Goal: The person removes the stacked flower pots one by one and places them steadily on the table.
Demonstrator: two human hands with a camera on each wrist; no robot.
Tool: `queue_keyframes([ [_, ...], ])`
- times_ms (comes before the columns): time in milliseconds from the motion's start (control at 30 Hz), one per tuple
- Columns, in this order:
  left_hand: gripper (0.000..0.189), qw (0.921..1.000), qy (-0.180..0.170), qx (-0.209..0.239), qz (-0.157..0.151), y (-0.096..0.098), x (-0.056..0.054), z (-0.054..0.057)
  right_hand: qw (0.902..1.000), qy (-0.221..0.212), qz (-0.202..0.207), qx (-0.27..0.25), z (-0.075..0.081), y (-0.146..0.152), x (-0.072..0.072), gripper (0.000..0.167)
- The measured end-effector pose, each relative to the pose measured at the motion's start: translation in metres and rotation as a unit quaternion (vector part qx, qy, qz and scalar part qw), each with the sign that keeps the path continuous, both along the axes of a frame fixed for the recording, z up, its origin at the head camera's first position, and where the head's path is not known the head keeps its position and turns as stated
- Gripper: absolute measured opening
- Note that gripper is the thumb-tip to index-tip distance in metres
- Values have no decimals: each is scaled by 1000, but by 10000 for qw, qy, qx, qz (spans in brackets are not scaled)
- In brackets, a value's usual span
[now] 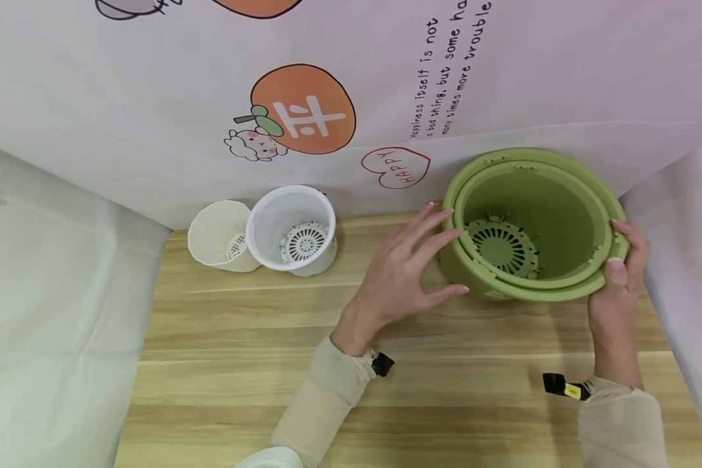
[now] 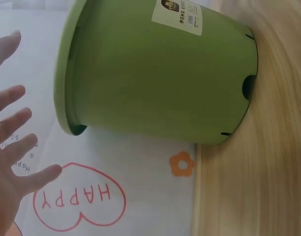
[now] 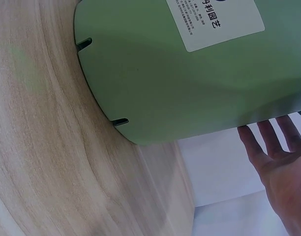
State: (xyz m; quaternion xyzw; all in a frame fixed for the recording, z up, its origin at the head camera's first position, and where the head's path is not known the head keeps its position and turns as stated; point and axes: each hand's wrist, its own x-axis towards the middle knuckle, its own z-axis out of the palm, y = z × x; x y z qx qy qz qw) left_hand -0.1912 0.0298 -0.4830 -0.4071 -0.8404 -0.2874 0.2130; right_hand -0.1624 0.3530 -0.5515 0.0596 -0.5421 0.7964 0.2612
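Note:
A large green flower pot (image 1: 484,276) stands upright on the wooden table at the right, against the back sheet. Inside its outer rim runs a second green rim, seemingly of another pot nested in it; a slotted base shows at the bottom. My right hand (image 1: 617,292) grips the rim on the right side, thumb on top and fingers round the outside. On the pot's left, my left hand (image 1: 400,273) is held with fingers spread beside the rim; the left wrist view shows a gap between them. A paper label (image 2: 179,15) is stuck on the pot's wall.
A white pot (image 1: 269,211) and a cream pot (image 1: 210,224) stand side by side at the back left. Part of a white round object (image 1: 272,458) shows at the bottom edge. Printed white sheets (image 1: 169,117) enclose the wooden table (image 1: 240,364) at the back and sides.

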Motion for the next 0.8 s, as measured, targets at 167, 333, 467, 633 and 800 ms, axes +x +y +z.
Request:
queue_keyframes([
  [167, 78, 9998, -64, -29, -205, 7, -3, -1, 10000, -20, 0, -54, 0, 1, 2, 63],
  [333, 78, 9997, -90, -95, -217, 11, -4, -4, 9999, -67, 5, 89, -1, 0, 1, 62],
  [467, 79, 9990, -128, -420, -93, 13, -4, -4, 9999, -60, 30, 140, -2, -1, 0, 59],
  [633, 83, 9953, -216, -946, -63, 19, -4, -1, 10000, -62, -6, 70, -2, -1, 1, 59],
  [800, 82, 9916, -434, -1215, -104, 23, -3, -1, 10000, -41, -21, 16, -1, 0, 0, 62],
])
